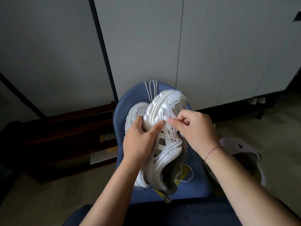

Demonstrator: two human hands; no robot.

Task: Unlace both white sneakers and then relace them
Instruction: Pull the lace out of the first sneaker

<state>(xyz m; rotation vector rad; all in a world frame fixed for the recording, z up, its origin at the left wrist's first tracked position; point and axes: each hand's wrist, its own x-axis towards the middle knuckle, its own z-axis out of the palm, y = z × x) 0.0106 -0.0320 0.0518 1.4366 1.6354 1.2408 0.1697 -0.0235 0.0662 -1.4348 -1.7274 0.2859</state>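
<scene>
Nearest the body, below both wrists, sits the heel of a white mesh-and-leather sneaker [164,154]. It is tipped onto its side with the sole turned left. Its long axis runs straight away from the person, heel close and toe far. A thin white lace [189,175] curls beside the heel, under the right wrist.

Further along, the left hand [140,141] grips the sole edge, its thumb laid across the upper. The right hand [195,128] pinches thumb and forefinger at the eyelet strip near the toe. I cannot tell whether a lace tip sits between them. The eyelets nearer the heel look empty, so threading probably starts here, and the right hand is nearer them.

A second white sneaker [138,110] lies past the left knuckles. Beyond both hands, loose white laces [151,90] drape over the far rim of the blue plastic seat [127,98].
</scene>
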